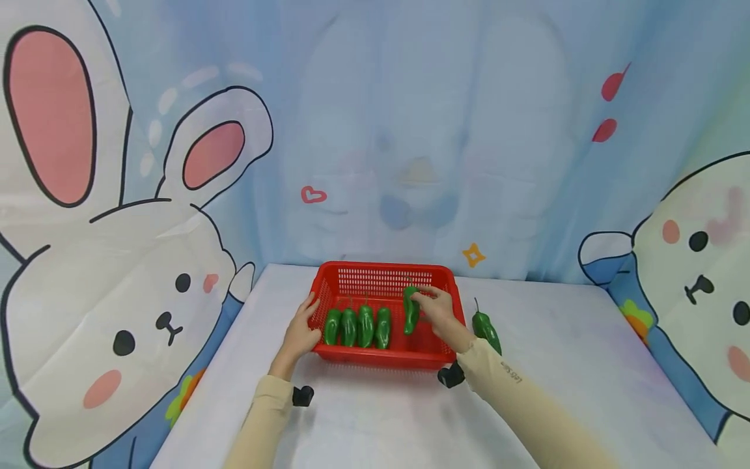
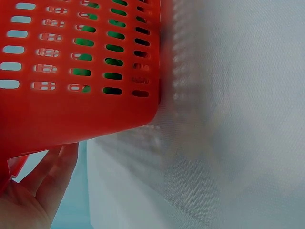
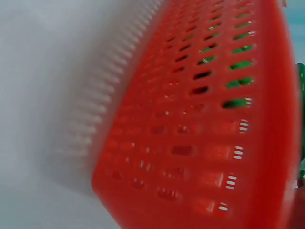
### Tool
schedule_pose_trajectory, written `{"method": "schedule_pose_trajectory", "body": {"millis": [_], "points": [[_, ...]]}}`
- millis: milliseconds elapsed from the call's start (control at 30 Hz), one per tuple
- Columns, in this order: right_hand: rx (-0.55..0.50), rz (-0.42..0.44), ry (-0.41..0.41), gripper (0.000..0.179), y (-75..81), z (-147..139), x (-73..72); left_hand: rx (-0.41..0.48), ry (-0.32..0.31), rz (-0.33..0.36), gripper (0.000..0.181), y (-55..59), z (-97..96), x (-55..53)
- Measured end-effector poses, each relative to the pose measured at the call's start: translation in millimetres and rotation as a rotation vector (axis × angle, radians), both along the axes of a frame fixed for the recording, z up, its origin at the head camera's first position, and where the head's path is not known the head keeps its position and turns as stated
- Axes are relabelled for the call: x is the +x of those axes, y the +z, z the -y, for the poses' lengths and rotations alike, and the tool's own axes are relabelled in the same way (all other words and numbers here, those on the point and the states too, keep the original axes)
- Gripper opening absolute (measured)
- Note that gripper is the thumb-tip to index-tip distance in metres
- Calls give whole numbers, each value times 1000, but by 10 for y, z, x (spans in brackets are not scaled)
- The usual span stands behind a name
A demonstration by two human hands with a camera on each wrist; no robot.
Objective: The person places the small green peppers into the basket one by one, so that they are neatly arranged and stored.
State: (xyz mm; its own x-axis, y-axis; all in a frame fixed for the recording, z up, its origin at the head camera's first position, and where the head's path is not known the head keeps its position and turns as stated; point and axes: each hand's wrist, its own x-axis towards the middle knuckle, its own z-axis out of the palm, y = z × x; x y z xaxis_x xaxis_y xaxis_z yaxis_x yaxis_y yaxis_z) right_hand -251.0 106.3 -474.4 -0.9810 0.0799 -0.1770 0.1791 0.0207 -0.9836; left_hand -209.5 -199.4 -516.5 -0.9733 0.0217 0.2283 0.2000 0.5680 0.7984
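A red plastic basket [image 1: 381,356] with slotted walls stands on the white table. Inside, several green chili peppers [image 1: 366,326] lie side by side across its left half, stems toward the back. My right hand [image 1: 438,311] reaches over the basket's right side and pinches another green chili pepper [image 1: 411,310] between thumb and fingers, above the basket's right half. At the basket's left front corner, my left hand [image 1: 301,333] rests against the rim; the left wrist view shows its fingers [image 2: 57,176] stretched along the outside of the wall.
One more green chili pepper [image 1: 485,331] lies on the white table [image 1: 562,365] just right of the basket, partly behind the right forearm. A printed cloth backdrop [image 1: 375,130] with cartoon rabbits hangs behind the table.
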Motion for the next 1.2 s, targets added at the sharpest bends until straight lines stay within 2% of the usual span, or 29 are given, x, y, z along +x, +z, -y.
{"method": "schedule_pose_trajectory", "body": {"millis": [267,467,633,733,933,1200], "points": [[5,37,-12,49,-145,93,-21,3,0,10,80,-13,9,-27],[95,41,-40,46,-236,177,-54,16,-5,3,78,13,-21,-39],[149,54,-12,47,-327,242,-56,7,4,18,77,16,-21,-35],[143,71,-2,48,-372,270,-56,3,0,13,77,16,-14,-24],[146,119,7,47,-400,294,-83,6,3,16,78,26,-11,-21],[232,109,5,48,-438,342,-114,-12,9,31,79,14,-6,-40]]}}
